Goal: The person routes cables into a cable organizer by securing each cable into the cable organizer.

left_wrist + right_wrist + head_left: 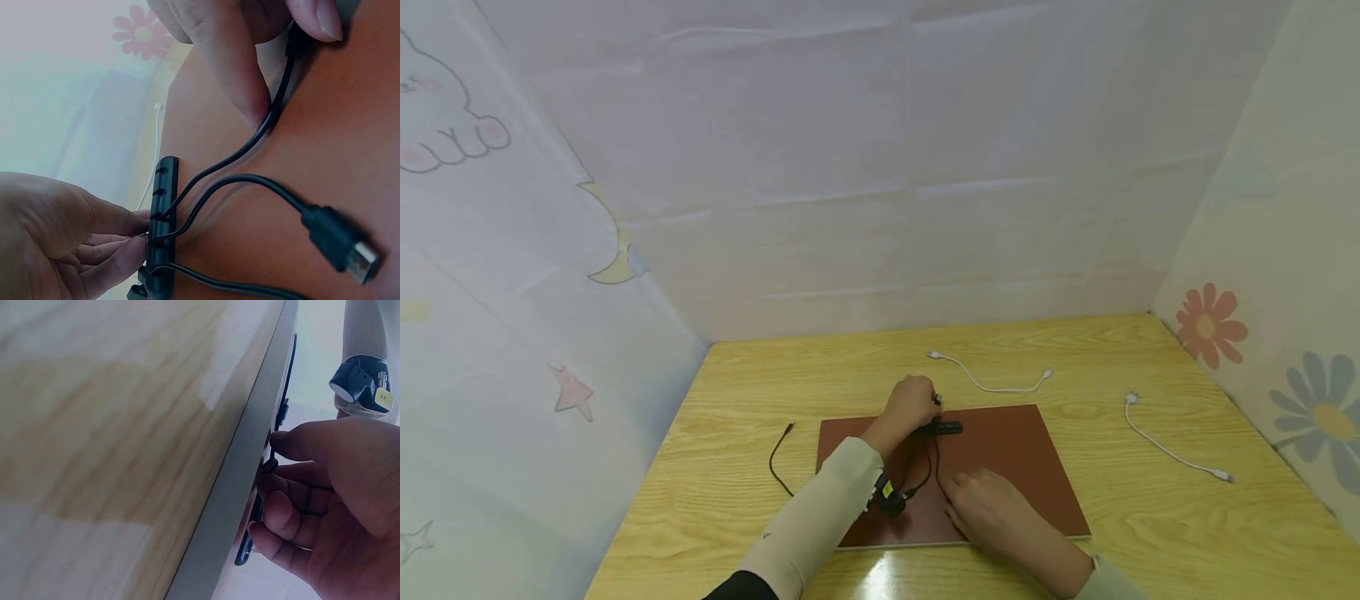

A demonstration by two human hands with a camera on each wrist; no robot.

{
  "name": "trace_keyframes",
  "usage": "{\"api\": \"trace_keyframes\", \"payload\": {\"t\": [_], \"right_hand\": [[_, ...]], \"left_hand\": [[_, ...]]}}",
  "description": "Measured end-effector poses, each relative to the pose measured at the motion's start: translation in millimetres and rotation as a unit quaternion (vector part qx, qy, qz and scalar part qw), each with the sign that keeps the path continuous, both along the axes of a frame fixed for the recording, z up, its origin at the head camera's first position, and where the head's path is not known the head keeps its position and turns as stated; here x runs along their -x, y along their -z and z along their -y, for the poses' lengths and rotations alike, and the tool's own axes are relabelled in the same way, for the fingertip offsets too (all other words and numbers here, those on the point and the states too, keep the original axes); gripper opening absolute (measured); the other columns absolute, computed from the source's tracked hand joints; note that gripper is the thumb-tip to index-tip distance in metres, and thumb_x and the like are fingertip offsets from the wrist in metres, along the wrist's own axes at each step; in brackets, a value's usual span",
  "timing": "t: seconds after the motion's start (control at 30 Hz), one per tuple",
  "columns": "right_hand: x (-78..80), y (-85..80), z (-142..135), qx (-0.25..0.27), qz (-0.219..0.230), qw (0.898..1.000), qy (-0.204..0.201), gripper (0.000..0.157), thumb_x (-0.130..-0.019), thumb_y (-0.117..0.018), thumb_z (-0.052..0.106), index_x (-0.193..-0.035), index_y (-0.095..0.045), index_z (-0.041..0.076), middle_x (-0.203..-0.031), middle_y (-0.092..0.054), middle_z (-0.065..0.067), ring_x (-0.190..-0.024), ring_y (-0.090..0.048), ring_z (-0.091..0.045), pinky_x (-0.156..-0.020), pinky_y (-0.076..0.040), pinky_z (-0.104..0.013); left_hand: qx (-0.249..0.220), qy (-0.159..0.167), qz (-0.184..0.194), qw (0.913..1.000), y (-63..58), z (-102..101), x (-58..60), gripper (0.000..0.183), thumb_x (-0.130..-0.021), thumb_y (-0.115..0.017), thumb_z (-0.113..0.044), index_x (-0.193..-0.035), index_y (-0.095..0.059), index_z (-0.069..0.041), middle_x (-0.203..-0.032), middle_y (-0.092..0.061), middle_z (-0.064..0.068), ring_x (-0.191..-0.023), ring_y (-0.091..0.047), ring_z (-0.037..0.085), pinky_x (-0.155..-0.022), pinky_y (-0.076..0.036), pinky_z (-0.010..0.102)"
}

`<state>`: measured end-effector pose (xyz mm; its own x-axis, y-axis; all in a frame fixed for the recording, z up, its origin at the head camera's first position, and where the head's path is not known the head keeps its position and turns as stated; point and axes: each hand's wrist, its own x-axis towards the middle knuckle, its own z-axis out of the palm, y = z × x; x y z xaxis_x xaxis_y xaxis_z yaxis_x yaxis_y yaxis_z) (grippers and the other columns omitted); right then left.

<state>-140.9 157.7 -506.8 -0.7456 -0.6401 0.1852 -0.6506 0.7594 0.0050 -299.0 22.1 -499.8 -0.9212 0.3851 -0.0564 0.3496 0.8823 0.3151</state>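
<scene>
A black cable holder (164, 206) with slots along its top lies on a brown board (1015, 458); black cables run through some of the slots. At the holder's far side, my left hand (75, 244) pinches a black cable between thumb and fingers, mostly hidden by them. On the near side, my right hand (988, 504) rests low over the board. In the right wrist view its thumb and fingers pinch a black cable end (270, 465). One loose cable's metal-tipped plug (340, 244) lies between the holder and the left wrist camera.
Two white cables lie on the wooden table, one behind the board (992, 389) and another to the right (1165, 450). A black cable (772, 458) extends past the board's left edge. A wrist camera (889, 496) sits on the left sleeve. Printed cloth walls surround the table.
</scene>
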Motion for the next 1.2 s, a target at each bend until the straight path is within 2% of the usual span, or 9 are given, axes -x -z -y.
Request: {"api": "trace_keyframes", "payload": {"t": [0.2, 0.4, 0.53, 0.6, 0.67, 0.73, 0.9, 1.07, 1.2], "right_hand": [[0.1, -2.2, -1.4, 0.001, 0.009, 1.000, -0.005, 0.018, -0.089, -0.077, 0.025, -0.095, -0.068, 0.010, -0.073, -0.059, 0.003, -0.067, -0.060, -0.014, -0.060, -0.050, -0.032], [0.7, -1.9, -1.2, 0.001, 0.024, 1.000, -0.005, 0.021, -0.090, -0.076, 0.026, -0.099, -0.068, 0.009, -0.074, -0.060, 0.001, -0.066, -0.060, -0.015, -0.058, -0.049, -0.032], [0.2, -2.0, -1.5, 0.002, 0.028, 1.000, -0.002, 0.023, -0.090, -0.076, 0.026, -0.101, -0.069, 0.007, -0.076, -0.062, 0.000, -0.069, -0.062, -0.016, -0.062, -0.051, -0.035], [0.0, -2.1, -1.6, 0.006, 0.031, 0.999, -0.001, 0.024, -0.089, -0.076, 0.026, -0.101, -0.069, 0.007, -0.077, -0.063, 0.000, -0.070, -0.063, -0.016, -0.063, -0.051, -0.035], [0.0, -1.9, -1.4, 0.008, 0.034, 0.999, -0.002, 0.025, -0.089, -0.076, 0.026, -0.102, -0.069, 0.006, -0.077, -0.064, -0.001, -0.071, -0.064, -0.016, -0.064, -0.051, -0.036], [0.0, -1.5, -1.3, 0.010, 0.035, 0.999, -0.002, 0.025, -0.089, -0.076, 0.026, -0.102, -0.070, 0.006, -0.078, -0.065, -0.001, -0.071, -0.064, -0.016, -0.064, -0.052, -0.035], [-0.6, -0.2, -1.7, 0.011, 0.029, 1.000, -0.003, 0.026, -0.089, -0.076, 0.027, -0.104, -0.070, 0.005, -0.080, -0.067, -0.001, -0.074, -0.065, -0.015, -0.067, -0.053, -0.036], [-0.7, 0.3, -1.7, 0.012, 0.026, 1.000, -0.002, 0.025, -0.090, -0.076, 0.027, -0.102, -0.070, 0.006, -0.079, -0.067, 0.000, -0.074, -0.065, -0.014, -0.067, -0.053, -0.036], [0.0, 0.7, -1.2, 0.010, 0.030, 0.999, -0.001, 0.028, -0.090, -0.076, 0.027, -0.105, -0.070, 0.005, -0.079, -0.067, 0.000, -0.074, -0.065, -0.013, -0.067, -0.053, -0.036]], "left_hand": [[-0.005, 0.000, 0.001, 1.0000, -1.8, -0.7, 1.8, 0.051, -0.091, -0.077, -0.025, -0.050, -0.047, -0.018, -0.045, -0.035, -0.006, -0.044, -0.036, 0.009, -0.046, -0.032, 0.023], [0.000, 0.006, -0.008, 1.0000, -4.5, -2.1, 5.5, 0.051, -0.094, -0.072, -0.021, -0.053, -0.042, -0.018, -0.047, -0.028, -0.006, -0.045, -0.026, 0.009, -0.047, -0.025, 0.023], [-0.009, 0.006, -0.006, 0.9999, -8.9, -4.3, 13.7, 0.035, -0.095, -0.072, -0.027, -0.067, -0.061, -0.011, -0.058, -0.052, 0.001, -0.052, -0.036, 0.010, -0.053, -0.031, 0.025], [-0.012, 0.002, -0.007, 0.9999, -11.2, -5.7, 18.6, 0.024, -0.096, -0.071, -0.031, -0.084, -0.073, -0.010, -0.075, -0.068, 0.002, -0.060, -0.050, 0.009, -0.058, -0.042, 0.024], [-0.014, 0.001, 0.000, 0.9999, -12.5, -7.1, 23.6, 0.026, -0.099, -0.066, -0.032, -0.092, -0.075, -0.009, -0.083, -0.071, 0.004, -0.063, -0.053, 0.011, -0.061, -0.045, 0.026], [-0.016, -0.002, 0.007, 0.9999, -12.9, -9.0, 28.2, 0.027, -0.100, -0.064, -0.034, -0.087, -0.074, -0.013, -0.075, -0.068, 0.000, -0.058, -0.051, 0.010, -0.057, -0.043, 0.026], [-0.050, -0.028, 0.047, 0.9972, -12.2, -15.2, 39.4, 0.045, -0.103, -0.060, -0.037, -0.063, -0.058, -0.018, -0.050, -0.044, -0.006, -0.043, -0.034, 0.009, -0.045, -0.031, 0.026], [-0.074, -0.069, 0.072, 0.9923, -8.1, -23.1, 50.0, 0.060, -0.105, -0.055, -0.039, -0.050, -0.042, -0.019, -0.044, -0.033, -0.005, -0.039, -0.026, 0.010, -0.040, -0.027, 0.025], [-0.091, -0.094, 0.081, 0.9881, -3.3, -29.3, 55.9, 0.061, -0.106, -0.052, -0.040, -0.050, -0.043, -0.018, -0.044, -0.033, -0.005, -0.038, -0.025, 0.010, -0.040, -0.027, 0.026]]}}
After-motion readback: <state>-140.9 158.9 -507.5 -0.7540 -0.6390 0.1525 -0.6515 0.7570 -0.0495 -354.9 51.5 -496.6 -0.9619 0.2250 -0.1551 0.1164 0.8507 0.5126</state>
